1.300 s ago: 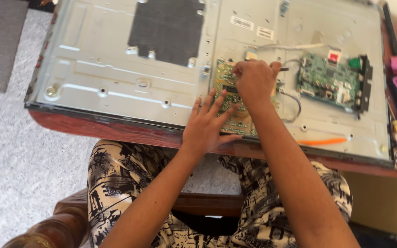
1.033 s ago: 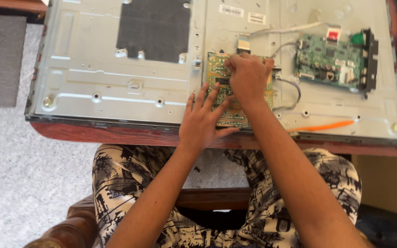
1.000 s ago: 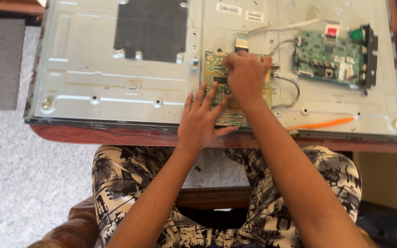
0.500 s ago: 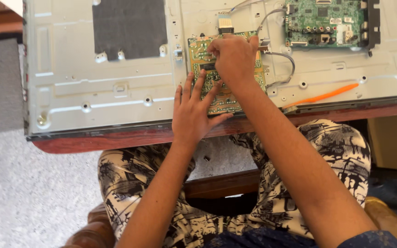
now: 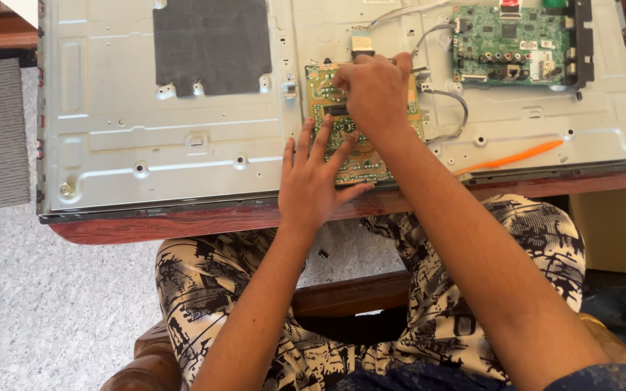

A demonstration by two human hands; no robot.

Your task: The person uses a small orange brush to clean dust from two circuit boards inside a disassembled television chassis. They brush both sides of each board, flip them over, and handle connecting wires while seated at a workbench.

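While the left hand [image 5: 316,185] lies flat with fingers spread on the yellow-green rectangular circuit board [image 5: 356,148] at frame centre, the right hand [image 5: 374,90] curls over its upper edge, fingertips bunched; what they pinch is hidden. Judged, the board is being worked free from the grey metal back panel [image 5: 182,145]; next calls for steady bracing. Compared with half a second earlier, the panel sits slightly lower in frame, hands unchanged.

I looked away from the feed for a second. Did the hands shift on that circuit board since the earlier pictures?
Barely: only the camera view shifted. The left hand stays flat on the yellowish circuit board, the right hand stays bunched at its top. The orange tool lies untouched.
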